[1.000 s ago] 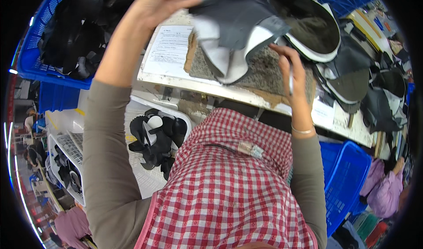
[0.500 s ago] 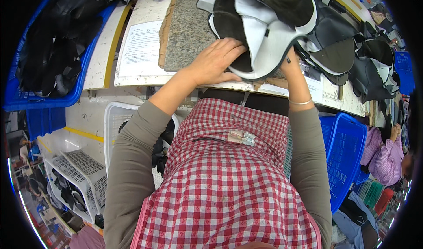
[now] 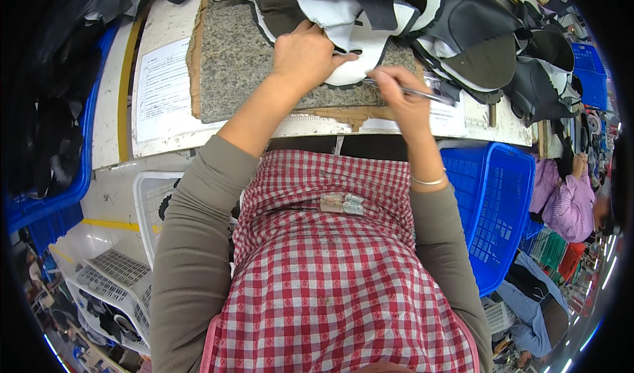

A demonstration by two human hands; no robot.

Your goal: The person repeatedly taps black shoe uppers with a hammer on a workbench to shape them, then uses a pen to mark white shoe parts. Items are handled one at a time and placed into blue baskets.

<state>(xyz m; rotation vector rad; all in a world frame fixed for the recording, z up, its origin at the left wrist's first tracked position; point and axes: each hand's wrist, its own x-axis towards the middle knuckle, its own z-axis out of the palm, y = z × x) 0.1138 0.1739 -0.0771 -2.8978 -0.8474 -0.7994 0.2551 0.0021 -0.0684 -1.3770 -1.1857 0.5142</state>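
A black and white shoe upper (image 3: 343, 23) lies flat across the far part of a grey granite slab (image 3: 238, 62) on the workbench. My left hand (image 3: 305, 54) presses down on the white part of the upper, fingers closed over it. My right hand (image 3: 396, 94) is beside it at the slab's near right edge, gripping a thin silver pen-like tool (image 3: 422, 94) that points right. A thin bracelet circles my right wrist.
A stack of more black and white shoe uppers (image 3: 489, 49) lies to the right on the bench. A printed paper sheet (image 3: 158, 89) lies left of the slab. Blue crates (image 3: 495, 208) stand at right and left; a white basket (image 3: 152, 201) sits below. Another person (image 3: 568, 194) sits far right.
The shoe upper came down from being held up in the air and now lies on the slab. My left hand went down onto it; my right hand moved to its near edge with the tool.
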